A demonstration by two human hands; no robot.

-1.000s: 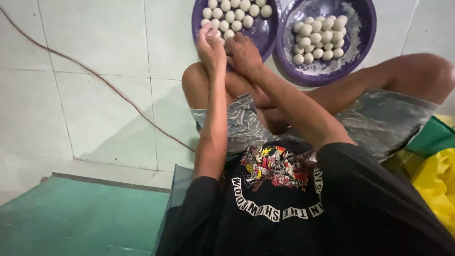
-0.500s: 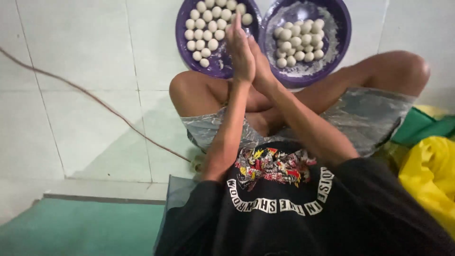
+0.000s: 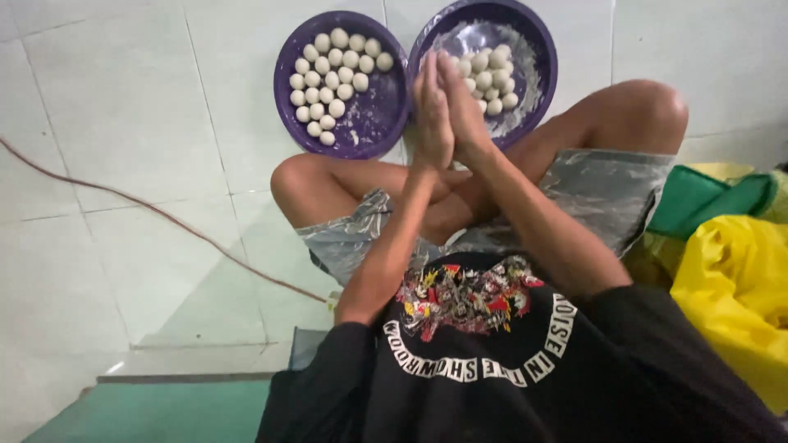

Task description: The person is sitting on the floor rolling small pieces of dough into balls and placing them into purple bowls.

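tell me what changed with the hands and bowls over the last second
The hands drew back from the left bowl, where the left hand was reaching among the dough balls, and now stand pressed palm to palm, right hand against left, fingers up, between the bowls. Whether a ball lies between the palms cannot be seen. Both bowls, right bowl too, look unchanged, and the person sits cross-legged as before.

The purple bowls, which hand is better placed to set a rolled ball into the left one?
Probably the left hand. Pressed palm to palm against the right hand, it sits on the side nearer the left purple bowl of neatly arranged white balls.
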